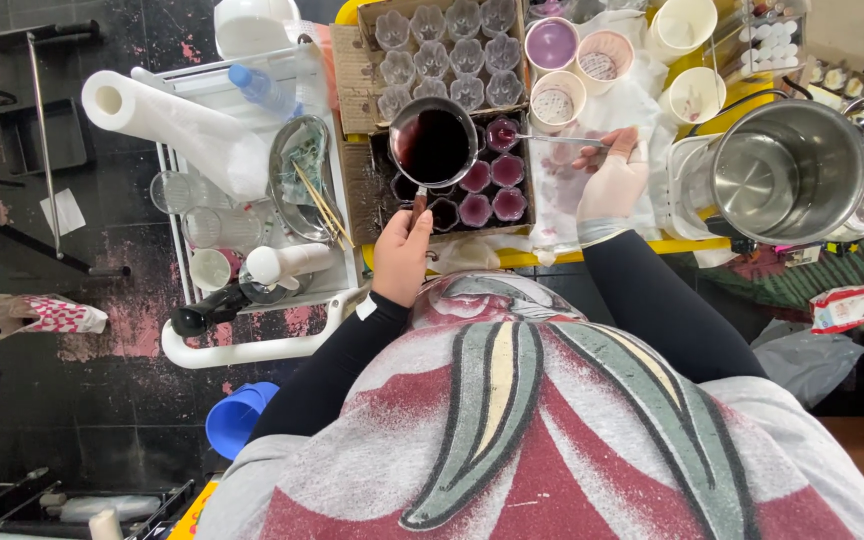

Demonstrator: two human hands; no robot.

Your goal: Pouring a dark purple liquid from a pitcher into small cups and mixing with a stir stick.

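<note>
My left hand (401, 255) grips the handle of a small metal pot (433, 143) full of dark purple liquid, held over a cardboard tray (356, 180) of small flower-shaped glass holders. Several holders (492, 190) on the right side of that tray are filled with pink-purple liquid. My right hand (613, 180), in a thin glove, holds a thin metal rod (552, 139) whose tip reaches toward one filled holder. A second tray of empty clear holders (449, 52) lies just beyond.
A large steel pot (788, 172) stands at the right. Paper cups (579, 68) sit on stained white paper behind my right hand. At the left, a white cart (252, 345) carries a paper towel roll (177, 125), glasses, a metal dish with wooden sticks (304, 175) and a water bottle.
</note>
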